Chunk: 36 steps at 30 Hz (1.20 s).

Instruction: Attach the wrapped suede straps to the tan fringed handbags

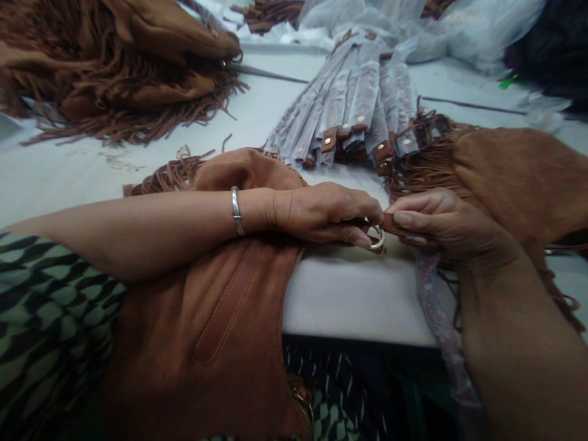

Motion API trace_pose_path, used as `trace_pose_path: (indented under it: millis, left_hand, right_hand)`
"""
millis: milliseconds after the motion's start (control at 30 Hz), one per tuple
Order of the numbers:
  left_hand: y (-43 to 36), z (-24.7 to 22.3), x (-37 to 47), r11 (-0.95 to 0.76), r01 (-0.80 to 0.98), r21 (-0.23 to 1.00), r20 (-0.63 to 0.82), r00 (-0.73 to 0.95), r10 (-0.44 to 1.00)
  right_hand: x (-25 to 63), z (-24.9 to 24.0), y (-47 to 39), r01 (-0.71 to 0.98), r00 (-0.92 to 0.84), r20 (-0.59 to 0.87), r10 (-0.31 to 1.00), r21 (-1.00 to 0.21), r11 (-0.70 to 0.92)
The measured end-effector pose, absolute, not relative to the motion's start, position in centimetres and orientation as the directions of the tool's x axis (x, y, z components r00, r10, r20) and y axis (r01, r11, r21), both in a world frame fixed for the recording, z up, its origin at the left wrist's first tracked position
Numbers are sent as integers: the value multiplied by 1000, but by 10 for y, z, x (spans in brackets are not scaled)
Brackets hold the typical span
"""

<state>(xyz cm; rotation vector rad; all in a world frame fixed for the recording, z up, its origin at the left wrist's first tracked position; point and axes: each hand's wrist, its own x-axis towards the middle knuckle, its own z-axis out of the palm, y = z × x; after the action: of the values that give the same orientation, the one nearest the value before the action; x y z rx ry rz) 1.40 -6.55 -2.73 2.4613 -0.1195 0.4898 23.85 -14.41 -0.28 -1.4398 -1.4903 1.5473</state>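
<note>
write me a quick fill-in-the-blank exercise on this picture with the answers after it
1. The silver bracelet is on the person's ____ wrist.
2. The ____ of the right hand lies over a brown strap end.
3. The sleeve at the picture's left edge is patterned in black and ____.

Missing words: left; thumb; green.

The pile of straps [349, 104] lies on the table [353, 294]. Left of the pile sits a heap of leather [160, 67]; right of it lies a bag [523, 171], fringe up against the pile's near right side. Behind the pile is plastic wrap [367, 18]. In front of the pile, toward the left, a second bag [239, 312] reaches over the table's near edge. Also before the pile, the left hand [328, 211], on a ring [379, 239], is just left of the right hand [452, 220], which has a single strap [391, 222].
</note>
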Motion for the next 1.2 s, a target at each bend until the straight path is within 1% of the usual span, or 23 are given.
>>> trace_pose_path:
  millis: [133, 233, 400, 533, 633, 733, 800, 833, 900, 967, 1033, 1100, 1200]
  left_hand:
    - [-66, -30, 15, -844, -190, 501, 411, 911, 38]
    - [-68, -27, 15, -854, -174, 490, 395, 918, 40]
    - [-70, -21, 12, -863, -209, 460, 357, 934, -37]
    - [-69, -21, 12, -900, -226, 371, 382, 921, -74]
    - [-69, -22, 13, -930, -223, 292, 387, 917, -98]
    - [-72, -20, 13, -959, -175, 223, 346, 934, -90]
    - [-75, -18, 14, -974, -131, 183, 323, 944, -66]
    - [-76, -17, 14, -979, -99, 179, 320, 947, -37]
    - [-78, -17, 15, -975, -3, 223, 332, 941, 74]
    - [-79, -17, 16, -941, 102, 323, 348, 912, 219]
    - [-79, -18, 17, -893, 160, 420, 347, 881, 321]
    - [-79, -19, 18, -864, 182, 470, 335, 868, 366]
    - [-79, -20, 19, -858, 185, 479, 337, 864, 375]
  right_hand:
    - [239, -5, -146, 273, -246, -329, 912, -926, -260]
    - [240, -9, -146, 265, -232, -342, 911, -923, -279]
    - [238, -8, -149, 300, -273, -313, 910, -926, -229]
    - [233, 0, -155, 278, -307, -294, 905, -937, -210]
    - [234, 1, -157, 224, -296, -264, 918, -953, -202]
    - [239, -1, -156, 84, -203, -212, 956, -977, -198]
    - [241, -3, -154, 1, -161, -209, 965, -977, -212]
    - [242, -4, -153, -11, -162, -229, 960, -972, -234]
    - [240, -5, -152, 12, -182, -290, 940, -956, -292]
    - [237, -4, -152, 49, -195, -338, 921, -941, -335]
    - [233, -3, -154, 71, -193, -359, 913, -933, -352]
    - [230, -2, -156, 75, -191, -352, 916, -936, -344]
    - [225, 0, -159, 24, -204, -296, 933, -954, -298]
